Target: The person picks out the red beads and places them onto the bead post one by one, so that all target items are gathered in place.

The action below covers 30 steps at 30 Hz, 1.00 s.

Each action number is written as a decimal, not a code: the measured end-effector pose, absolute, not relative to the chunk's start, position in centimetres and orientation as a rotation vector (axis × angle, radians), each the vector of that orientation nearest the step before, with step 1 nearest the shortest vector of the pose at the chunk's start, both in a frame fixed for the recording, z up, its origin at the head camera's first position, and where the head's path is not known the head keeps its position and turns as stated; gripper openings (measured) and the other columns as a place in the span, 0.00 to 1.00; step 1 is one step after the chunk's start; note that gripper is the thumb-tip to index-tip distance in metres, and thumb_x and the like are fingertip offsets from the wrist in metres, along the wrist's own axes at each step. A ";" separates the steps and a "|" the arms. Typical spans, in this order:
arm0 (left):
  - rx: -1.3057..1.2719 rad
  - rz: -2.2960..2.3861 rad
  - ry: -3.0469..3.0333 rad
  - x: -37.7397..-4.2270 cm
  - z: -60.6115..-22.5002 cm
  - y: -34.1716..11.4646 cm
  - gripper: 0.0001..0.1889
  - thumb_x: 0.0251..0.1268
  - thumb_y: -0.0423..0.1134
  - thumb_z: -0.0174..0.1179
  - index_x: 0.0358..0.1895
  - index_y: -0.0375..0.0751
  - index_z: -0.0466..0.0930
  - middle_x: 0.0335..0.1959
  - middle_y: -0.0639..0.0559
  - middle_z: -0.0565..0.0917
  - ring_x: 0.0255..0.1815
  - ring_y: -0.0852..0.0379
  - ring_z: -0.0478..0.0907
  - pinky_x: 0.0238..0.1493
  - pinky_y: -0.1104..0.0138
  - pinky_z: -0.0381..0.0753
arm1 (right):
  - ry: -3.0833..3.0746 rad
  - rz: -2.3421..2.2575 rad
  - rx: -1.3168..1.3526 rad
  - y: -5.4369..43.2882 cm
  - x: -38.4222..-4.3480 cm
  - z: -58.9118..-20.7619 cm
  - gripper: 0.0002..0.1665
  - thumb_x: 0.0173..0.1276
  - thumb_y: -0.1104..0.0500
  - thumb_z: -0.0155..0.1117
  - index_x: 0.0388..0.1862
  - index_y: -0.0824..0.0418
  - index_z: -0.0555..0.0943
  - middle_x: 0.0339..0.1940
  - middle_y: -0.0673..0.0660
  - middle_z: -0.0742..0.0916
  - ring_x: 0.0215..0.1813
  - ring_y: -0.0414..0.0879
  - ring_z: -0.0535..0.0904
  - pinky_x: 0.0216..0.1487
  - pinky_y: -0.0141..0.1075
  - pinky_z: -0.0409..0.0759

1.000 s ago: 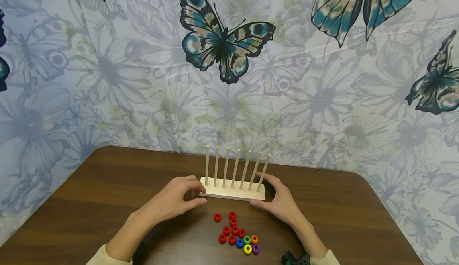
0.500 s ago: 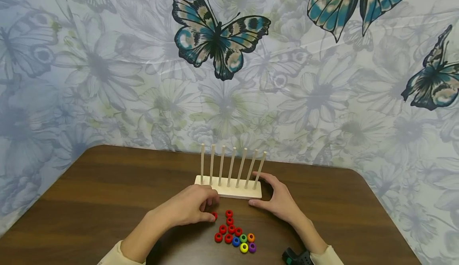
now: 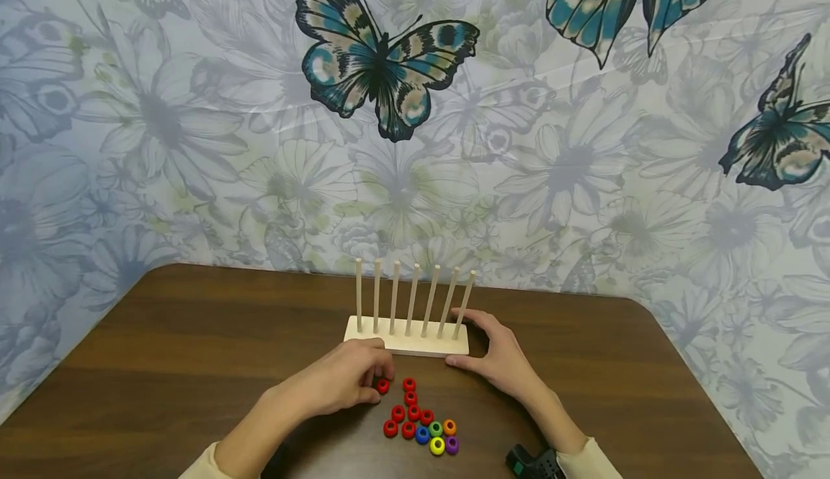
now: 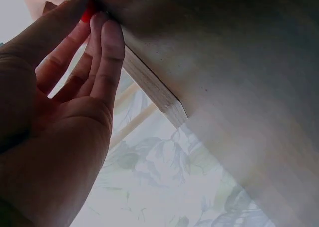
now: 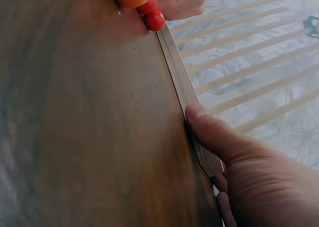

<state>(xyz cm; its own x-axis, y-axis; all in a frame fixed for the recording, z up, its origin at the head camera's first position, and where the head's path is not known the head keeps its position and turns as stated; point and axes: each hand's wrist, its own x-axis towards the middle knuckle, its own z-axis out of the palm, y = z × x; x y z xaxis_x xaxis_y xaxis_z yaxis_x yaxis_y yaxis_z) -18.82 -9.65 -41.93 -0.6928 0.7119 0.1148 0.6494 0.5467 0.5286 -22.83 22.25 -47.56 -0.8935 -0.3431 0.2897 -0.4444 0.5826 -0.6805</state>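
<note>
A pale wooden peg stand [image 3: 406,346], with several upright dowels in a row, stands on the brown table. My right hand [image 3: 502,360] grips its right end, thumb on the front edge and fingers behind. In the right wrist view that thumb [image 5: 219,132] presses the front edge of the base. My left hand [image 3: 337,378] is just in front of the stand's left part and pinches a red bead [image 3: 383,386] between thumb and fingers. The left wrist view shows only part of this red bead [image 4: 88,12], half hidden by the fingers.
Several loose red beads [image 3: 413,413] lie in front of the stand, beside a blue bead [image 3: 423,434], green bead [image 3: 436,428], orange bead [image 3: 450,427], yellow bead [image 3: 437,446] and purple bead [image 3: 452,444]. A black device [image 3: 534,462] is at the right wrist. Butterfly-patterned fabric [image 3: 415,176] hangs behind.
My left hand has left the stand's left end, come right and toward me, and closed its fingertips round the lone red bead. My right hand stays at the stand's right end.
</note>
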 end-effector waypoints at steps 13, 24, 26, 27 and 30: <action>1.248 0.898 2.684 -19.0 -41.7 -9.9 0.15 0.56 0.24 0.75 0.36 0.45 0.80 0.32 0.57 0.81 0.30 0.68 0.75 0.34 0.74 0.78 | -2.648 1.193 0.709 22.0 -22.9 -47.5 0.40 0.60 0.44 0.83 0.70 0.50 0.81 0.67 0.49 0.85 0.71 0.50 0.77 0.71 0.58 0.74; 1.123 1.229 2.748 -19.0 -40.9 -9.3 0.14 0.58 0.22 0.73 0.42 0.44 0.84 0.35 0.58 0.85 0.34 0.68 0.80 0.39 0.68 0.85 | -2.671 1.169 0.686 21.9 -22.7 -47.5 0.39 0.60 0.43 0.83 0.69 0.48 0.81 0.65 0.49 0.85 0.69 0.49 0.77 0.70 0.58 0.75; 1.096 1.309 2.771 -19.0 -40.4 -9.0 0.14 0.59 0.23 0.73 0.42 0.44 0.84 0.35 0.58 0.85 0.33 0.68 0.80 0.39 0.67 0.85 | -2.667 1.167 0.683 21.8 -22.7 -47.5 0.39 0.59 0.43 0.83 0.68 0.49 0.82 0.65 0.49 0.85 0.69 0.49 0.77 0.70 0.58 0.75; 1.085 1.344 2.786 -19.0 -40.1 -8.8 0.14 0.59 0.23 0.74 0.42 0.44 0.84 0.36 0.57 0.85 0.33 0.67 0.80 0.38 0.67 0.85 | -2.667 1.164 0.681 21.8 -22.7 -47.5 0.39 0.59 0.44 0.83 0.68 0.49 0.82 0.65 0.49 0.85 0.69 0.49 0.77 0.70 0.58 0.75; 1.043 1.420 2.841 -19.1 -39.1 -8.2 0.14 0.59 0.25 0.75 0.42 0.45 0.85 0.36 0.58 0.84 0.32 0.67 0.79 0.38 0.68 0.85 | -2.664 1.162 0.677 21.8 -22.7 -47.6 0.38 0.59 0.45 0.84 0.68 0.49 0.82 0.64 0.48 0.86 0.68 0.48 0.78 0.69 0.58 0.75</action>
<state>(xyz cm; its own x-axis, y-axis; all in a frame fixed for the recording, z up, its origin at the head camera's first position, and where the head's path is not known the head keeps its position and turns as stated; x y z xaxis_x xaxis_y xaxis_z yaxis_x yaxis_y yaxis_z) -19.06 -8.16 -39.14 -0.7869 0.4404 0.4321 0.6100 0.4500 0.6522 -22.72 21.83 -47.56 -0.8853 -0.3417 0.3152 -0.4635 0.5961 -0.6556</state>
